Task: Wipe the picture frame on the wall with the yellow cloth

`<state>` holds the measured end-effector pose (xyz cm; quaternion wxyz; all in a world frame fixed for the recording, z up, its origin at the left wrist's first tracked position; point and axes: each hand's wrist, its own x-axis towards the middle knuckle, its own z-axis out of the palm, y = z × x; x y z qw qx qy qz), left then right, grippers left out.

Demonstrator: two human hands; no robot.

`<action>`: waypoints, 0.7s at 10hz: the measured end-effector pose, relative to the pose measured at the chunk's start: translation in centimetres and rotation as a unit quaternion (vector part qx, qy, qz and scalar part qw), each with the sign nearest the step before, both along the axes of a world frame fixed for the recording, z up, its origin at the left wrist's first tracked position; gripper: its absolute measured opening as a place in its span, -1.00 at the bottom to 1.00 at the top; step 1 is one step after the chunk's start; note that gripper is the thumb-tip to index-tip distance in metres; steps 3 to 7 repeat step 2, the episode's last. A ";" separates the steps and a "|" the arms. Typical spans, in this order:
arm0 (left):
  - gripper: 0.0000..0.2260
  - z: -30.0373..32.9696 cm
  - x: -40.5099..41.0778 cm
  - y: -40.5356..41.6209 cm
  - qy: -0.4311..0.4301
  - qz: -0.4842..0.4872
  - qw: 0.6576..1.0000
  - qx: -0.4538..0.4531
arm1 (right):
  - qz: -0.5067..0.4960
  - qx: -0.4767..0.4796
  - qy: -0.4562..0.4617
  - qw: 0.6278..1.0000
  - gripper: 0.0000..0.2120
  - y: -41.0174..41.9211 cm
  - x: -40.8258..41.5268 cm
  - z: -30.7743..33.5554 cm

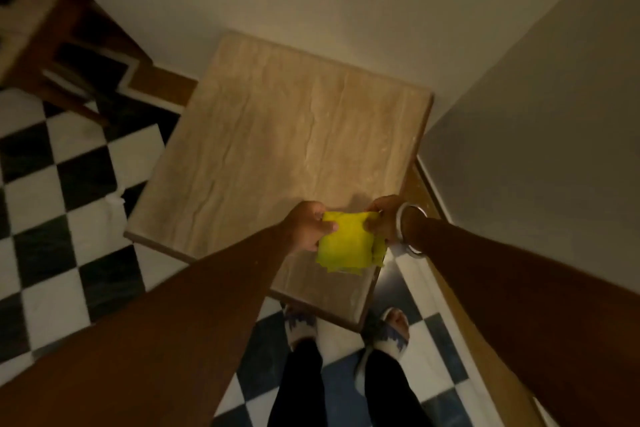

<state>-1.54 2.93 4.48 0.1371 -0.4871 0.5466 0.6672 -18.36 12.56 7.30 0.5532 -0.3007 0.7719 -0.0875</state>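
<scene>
1. Above the near right corner of the tabletop (277, 135), the yellow cloth (346, 243) hangs between both hands, lifted clear of the surface as far as the blurred view shows.
2. The left hand (306, 227) is closed on the cloth's upper left edge, thumb over the front and fingers curled behind.
3. The right hand (382, 218), with a bangle (410, 230) at the wrist, pinches the upper right corner; some cloth is bunched below that grip.
4. The cloth looks thin, soft and very light. It sags and creases between the grips, so it will not keep a shape by itself and should fold easily into a pad.
5. My judgement: gather it into one palm as a folded pad, fingers spread behind it, so the pressure falls flat on the frame.
6. The picture frame is not in view; only bare wall (346, 3) shows beyond the far edge of the tabletop.
7. Nothing here is fragile or slippery, though a loose corner could trail and catch.
</scene>
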 end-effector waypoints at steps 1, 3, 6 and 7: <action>-0.78 -5.1 0.9 1.6 -0.039 -0.045 0.997 -0.054 | -0.041 0.015 0.054 0.998 -0.67 1.6 2.1 -5.5; -0.69 -4.7 0.8 1.4 -0.070 -0.089 0.984 -0.140 | -0.065 0.020 0.071 0.995 -0.69 2.5 3.0 -5.6; -0.69 -4.7 0.8 1.4 -0.070 -0.089 0.984 -0.140 | -0.065 0.020 0.071 0.995 -0.69 2.5 3.0 -5.6; -0.69 -4.7 0.8 1.4 -0.070 -0.089 0.984 -0.140 | -0.065 0.020 0.071 0.995 -0.69 2.5 3.0 -5.6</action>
